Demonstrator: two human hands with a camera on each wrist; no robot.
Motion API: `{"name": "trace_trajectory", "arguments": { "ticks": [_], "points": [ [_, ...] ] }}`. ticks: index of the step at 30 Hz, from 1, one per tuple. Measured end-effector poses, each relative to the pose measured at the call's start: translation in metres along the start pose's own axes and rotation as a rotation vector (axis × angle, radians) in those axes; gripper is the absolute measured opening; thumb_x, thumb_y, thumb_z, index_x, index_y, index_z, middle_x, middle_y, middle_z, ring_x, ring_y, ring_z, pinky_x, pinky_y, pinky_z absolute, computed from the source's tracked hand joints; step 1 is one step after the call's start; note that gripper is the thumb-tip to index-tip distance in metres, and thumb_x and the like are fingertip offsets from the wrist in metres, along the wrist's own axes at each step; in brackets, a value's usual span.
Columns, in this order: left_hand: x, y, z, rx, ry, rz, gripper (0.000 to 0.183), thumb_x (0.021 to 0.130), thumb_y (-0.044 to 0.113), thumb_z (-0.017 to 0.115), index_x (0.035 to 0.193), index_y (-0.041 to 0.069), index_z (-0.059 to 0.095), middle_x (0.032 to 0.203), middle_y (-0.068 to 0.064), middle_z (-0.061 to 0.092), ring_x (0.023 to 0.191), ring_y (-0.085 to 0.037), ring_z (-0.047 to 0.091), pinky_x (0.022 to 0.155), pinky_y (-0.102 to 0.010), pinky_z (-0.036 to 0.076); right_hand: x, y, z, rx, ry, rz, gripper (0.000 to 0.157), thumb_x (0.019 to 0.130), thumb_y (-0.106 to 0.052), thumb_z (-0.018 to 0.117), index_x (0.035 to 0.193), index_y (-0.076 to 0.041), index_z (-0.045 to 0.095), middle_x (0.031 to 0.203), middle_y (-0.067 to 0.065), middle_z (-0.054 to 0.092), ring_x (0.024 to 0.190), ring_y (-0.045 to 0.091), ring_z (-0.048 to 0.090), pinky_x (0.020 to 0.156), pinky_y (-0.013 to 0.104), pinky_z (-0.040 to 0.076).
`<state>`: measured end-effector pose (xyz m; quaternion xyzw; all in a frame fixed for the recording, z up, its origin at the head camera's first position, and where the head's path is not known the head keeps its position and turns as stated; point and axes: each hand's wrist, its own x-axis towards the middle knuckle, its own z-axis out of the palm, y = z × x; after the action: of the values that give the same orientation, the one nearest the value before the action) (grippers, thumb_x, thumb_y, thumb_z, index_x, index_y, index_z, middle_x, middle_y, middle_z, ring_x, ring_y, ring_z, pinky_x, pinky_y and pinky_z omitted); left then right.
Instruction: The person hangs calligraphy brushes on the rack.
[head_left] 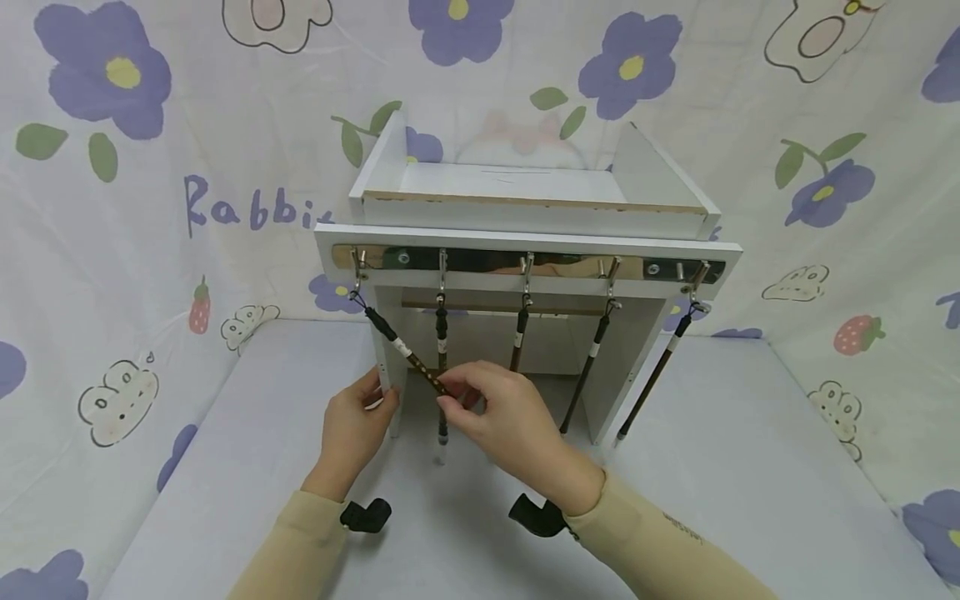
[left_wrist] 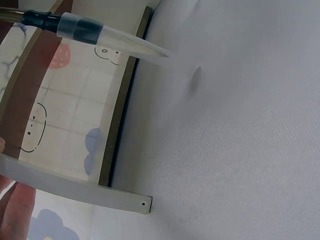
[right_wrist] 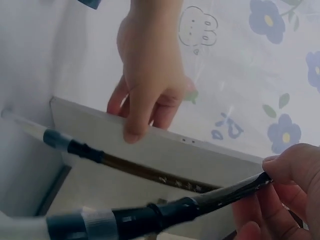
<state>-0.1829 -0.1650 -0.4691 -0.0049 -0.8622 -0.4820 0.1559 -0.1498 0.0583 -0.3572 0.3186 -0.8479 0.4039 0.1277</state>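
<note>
A calligraphy brush (head_left: 397,340) with a dark handle hangs by its loop from the leftmost hook, slanting down to the right. My right hand (head_left: 510,417) pinches that brush's handle between thumb and fingers; in the right wrist view the brush (right_wrist: 170,212) runs from the fingertips toward the lower left. My left hand (head_left: 352,429) grips the edge of the white rack's left side panel (right_wrist: 90,120), thumb on one face and fingers on the other. A second brush (head_left: 442,333) hangs straight down just beside the held one, its pale tip (left_wrist: 130,41) showing in the left wrist view.
The white rack (head_left: 528,233) carries a metal hook strip (head_left: 487,261) along its front and an open-topped tray (head_left: 532,212) above. More brushes (head_left: 588,367) hang from the hooks to the right. White cloth (head_left: 712,467) covers the table; a patterned curtain (head_left: 480,92) stands behind.
</note>
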Motion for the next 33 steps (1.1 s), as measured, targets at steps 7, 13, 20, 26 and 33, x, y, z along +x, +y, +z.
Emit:
{"name": "trace_trajectory", "arguments": {
  "ticks": [7,13,20,26,33],
  "points": [
    [0.0,-0.001,-0.003,0.007,-0.004,0.015,0.044,0.095,0.023,0.063,0.137,0.015,0.057,0.133,-0.006,0.059,0.109,-0.029,0.063,0.083,-0.037,0.056,0.003,-0.002,0.026,0.057,-0.017,0.095,0.015,0.091,-0.02,0.069,0.106,-0.017,0.07,0.09,-0.013,0.065,0.077,0.001,0.059,0.066,0.019,0.053],
    [0.002,0.0,-0.005,0.012,-0.02,0.021,0.045,0.094,0.022,0.063,0.138,0.013,0.055,0.134,-0.009,0.057,0.109,-0.031,0.063,0.083,-0.039,0.056,0.006,-0.005,0.053,0.126,0.042,0.12,0.016,0.092,-0.02,0.068,0.107,-0.015,0.07,0.094,-0.006,0.068,0.079,0.004,0.062,0.065,0.018,0.053],
    [0.002,0.0,-0.004,0.006,-0.04,-0.019,0.049,0.093,0.019,0.066,0.139,0.01,0.053,0.134,-0.013,0.056,0.111,-0.031,0.062,0.084,-0.04,0.055,0.009,-0.007,0.073,0.173,0.102,0.142,0.016,0.092,-0.02,0.068,0.107,-0.015,0.069,0.098,-0.005,0.068,0.087,0.006,0.064,0.073,0.017,0.054],
    [0.002,-0.001,-0.004,0.004,-0.041,-0.028,0.05,0.092,0.017,0.066,0.139,0.008,0.053,0.134,-0.016,0.056,0.111,-0.032,0.062,0.084,-0.041,0.055,0.01,-0.005,0.079,0.19,0.118,0.136,0.016,0.093,-0.022,0.067,0.108,-0.016,0.069,0.101,-0.005,0.068,0.09,0.007,0.064,0.074,0.017,0.053],
    [0.002,-0.003,-0.007,0.011,-0.06,-0.018,0.05,0.093,0.015,0.065,0.141,0.01,0.051,0.135,-0.012,0.056,0.112,-0.031,0.061,0.085,-0.041,0.055,0.01,-0.005,0.08,0.184,0.119,0.126,0.017,0.093,-0.021,0.067,0.109,-0.015,0.068,0.101,-0.004,0.067,0.089,0.007,0.064,0.073,0.017,0.053]
  ]
}}
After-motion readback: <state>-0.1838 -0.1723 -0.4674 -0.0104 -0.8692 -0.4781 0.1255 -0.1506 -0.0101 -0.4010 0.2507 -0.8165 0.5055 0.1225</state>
